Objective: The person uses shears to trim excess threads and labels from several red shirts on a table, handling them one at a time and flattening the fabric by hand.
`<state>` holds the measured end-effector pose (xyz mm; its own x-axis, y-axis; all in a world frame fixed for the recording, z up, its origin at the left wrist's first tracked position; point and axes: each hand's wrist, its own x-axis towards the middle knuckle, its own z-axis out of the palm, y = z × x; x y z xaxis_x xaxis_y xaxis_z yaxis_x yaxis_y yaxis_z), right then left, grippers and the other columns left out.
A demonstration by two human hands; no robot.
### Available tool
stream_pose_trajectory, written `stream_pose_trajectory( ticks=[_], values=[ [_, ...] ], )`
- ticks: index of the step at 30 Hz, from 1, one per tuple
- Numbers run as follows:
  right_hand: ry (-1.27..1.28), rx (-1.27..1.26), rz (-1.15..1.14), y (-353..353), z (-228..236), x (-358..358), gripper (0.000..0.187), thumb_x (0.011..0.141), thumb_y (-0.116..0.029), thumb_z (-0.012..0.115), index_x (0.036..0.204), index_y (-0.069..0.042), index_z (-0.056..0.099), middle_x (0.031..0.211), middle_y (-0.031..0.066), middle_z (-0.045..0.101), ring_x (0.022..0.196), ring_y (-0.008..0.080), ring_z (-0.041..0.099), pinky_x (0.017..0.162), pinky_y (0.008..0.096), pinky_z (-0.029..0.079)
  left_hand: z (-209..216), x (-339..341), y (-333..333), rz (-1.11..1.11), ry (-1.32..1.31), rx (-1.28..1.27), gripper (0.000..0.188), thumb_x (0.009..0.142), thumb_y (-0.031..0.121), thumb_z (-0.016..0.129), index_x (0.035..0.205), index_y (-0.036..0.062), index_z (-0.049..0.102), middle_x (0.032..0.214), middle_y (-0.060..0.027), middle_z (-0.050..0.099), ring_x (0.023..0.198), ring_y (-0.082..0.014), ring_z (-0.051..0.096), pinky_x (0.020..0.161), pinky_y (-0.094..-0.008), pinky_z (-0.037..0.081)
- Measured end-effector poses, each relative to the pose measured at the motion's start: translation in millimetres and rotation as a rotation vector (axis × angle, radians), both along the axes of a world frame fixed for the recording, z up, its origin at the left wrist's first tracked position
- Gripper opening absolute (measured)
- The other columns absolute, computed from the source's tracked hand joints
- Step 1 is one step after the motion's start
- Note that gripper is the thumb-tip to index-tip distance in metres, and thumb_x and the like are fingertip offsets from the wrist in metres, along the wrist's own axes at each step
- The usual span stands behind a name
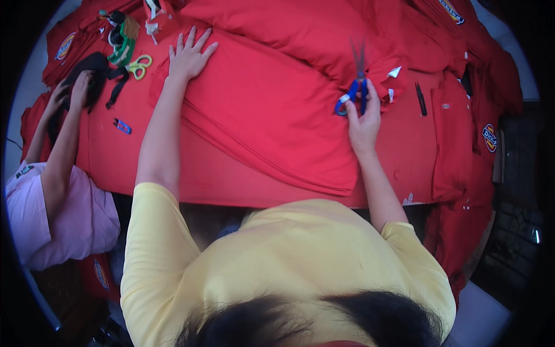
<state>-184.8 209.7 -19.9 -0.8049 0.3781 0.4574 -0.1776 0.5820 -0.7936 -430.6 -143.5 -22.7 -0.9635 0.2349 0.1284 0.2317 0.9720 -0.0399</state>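
Observation:
A large piece of red fabric (272,115), looking like a garment, lies spread over the red-covered table (231,188) in front of me. My left hand (191,56) rests flat on its far left part, fingers spread. In my right hand (364,118) is a pair of scissors (360,87) with blue handles, held by the handles at the right side of the fabric. Their blades point away from me and look slightly parted, though blurred. Small white tags (394,72) stick out of the bunched red cloth just right of the scissors.
Black tweezers (421,99) lie to the right, near more red garments (454,139). At the left are yellow-green scissors (139,67), blue thread snips (122,126) and a green-and-black item (122,37). A co-worker in pink (63,214) handles a dark item (87,69) there.

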Motion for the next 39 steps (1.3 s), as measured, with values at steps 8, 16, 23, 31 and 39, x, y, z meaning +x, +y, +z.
stream_pose_trajectory(
  ticks=[8, 16, 23, 31, 39],
  values=[
    [-0.005, 0.240, -0.155, -9.0, -1.9, -73.8, 0.057, 0.086, -0.015, 0.060, 0.137, -0.006, 0.037, 0.114, 0.0175, 0.050, 0.103, 0.0322, 0.055, 0.086, 0.0398, 0.045, 23.8, -50.9, 36.7, 0.197, -0.071, -0.128, 0.059, 0.092, 0.061, 0.032, 0.145, 0.0387, 0.022, 0.156, -0.0012, 0.011, 0.142, -0.0350, 0.011, 0.109, -0.0623, 0.013],
    [0.028, 0.082, -0.039, -5.7, 2.8, -68.9, 0.054, 0.087, -0.011, 0.060, 0.137, -0.004, 0.038, 0.121, 0.0183, 0.049, 0.106, 0.0303, 0.056, 0.089, 0.0390, 0.044, -10.1, 167.4, 35.7, -0.012, 0.162, 0.291, 0.061, 0.092, 0.040, 0.049, 0.139, 0.0032, 0.037, 0.149, -0.0170, 0.026, 0.139, -0.0369, 0.019, 0.110, -0.0574, 0.015],
    [-0.103, -0.160, 0.300, -16.4, 37.1, -7.5, 0.054, 0.086, -0.001, 0.055, 0.137, 0.002, 0.036, 0.122, 0.0163, 0.051, 0.106, 0.0229, 0.056, 0.092, 0.0327, 0.043, 0.1, 248.8, 68.5, -0.022, 0.151, 0.314, 0.045, 0.091, 0.028, 0.053, 0.132, 0.0110, 0.049, 0.140, -0.0063, 0.044, 0.134, -0.0301, 0.032, 0.107, -0.0517, 0.024],
    [-0.315, -0.280, 0.678, -19.2, -0.9, 72.6, 0.053, 0.088, 0.008, 0.042, 0.139, 0.002, 0.030, 0.107, 0.0141, 0.052, 0.099, 0.0215, 0.063, 0.088, 0.0309, 0.051, 2.1, 193.8, 51.4, 0.182, 0.251, 0.330, 0.045, 0.086, 0.031, 0.058, 0.124, 0.0088, 0.055, 0.133, -0.0059, 0.051, 0.119, -0.0314, 0.044, 0.101, -0.0428, 0.030],
    [-0.441, -0.691, 0.715, -18.5, 6.7, 64.1, 0.049, 0.089, 0.008, 0.040, 0.137, 0.002, 0.032, 0.101, 0.0129, 0.052, 0.094, 0.0227, 0.064, 0.084, 0.0306, 0.053, -16.1, 161.1, 22.0, 0.377, 0.246, 0.346, 0.072, 0.082, 0.046, 0.061, 0.142, 0.0161, 0.036, 0.147, -0.0103, 0.034, 0.135, -0.0327, 0.029, 0.109, -0.0476, 0.021]
  ],
)
